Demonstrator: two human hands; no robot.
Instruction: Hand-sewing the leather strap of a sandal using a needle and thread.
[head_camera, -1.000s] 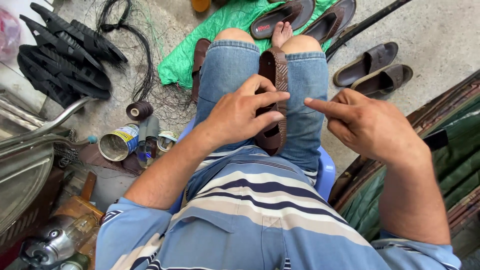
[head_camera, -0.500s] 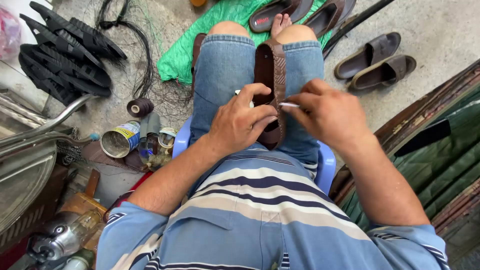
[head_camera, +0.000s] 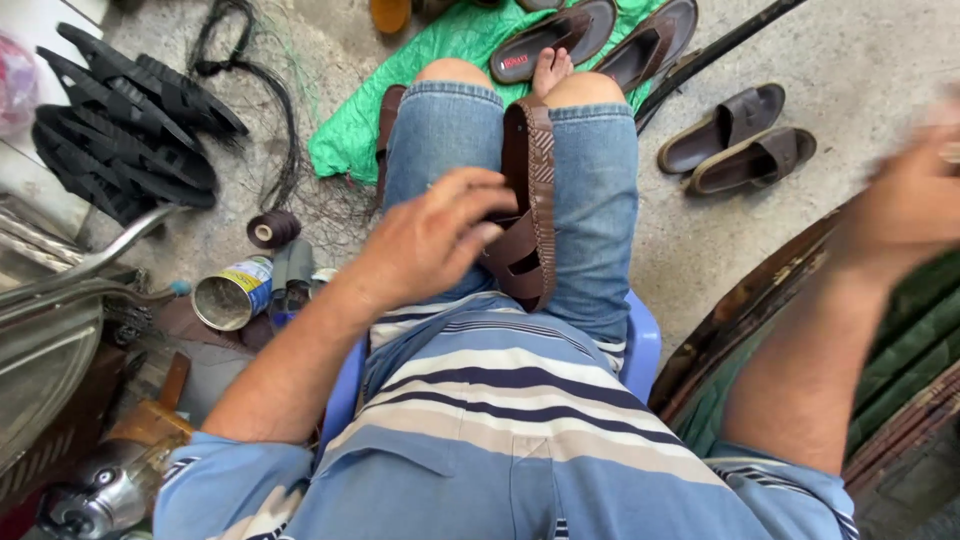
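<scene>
Brown leather sandal wedged upright between knees for steadiness; left hand clasps its straps; right hand blurred, grip unclear.

A short-sleeved shirt in light blue is worn, crossed by broad cream bands and thin navy stripes, with the sleeve hems ending above the elbows. Faded blue denim shorts with stitched hems are worn, and both knees are left bare. The 2 forearms are uncovered down to the left hand and the blurred right hand, on which no gloves or rings can be made out, and 1 bare foot is seen.
</scene>
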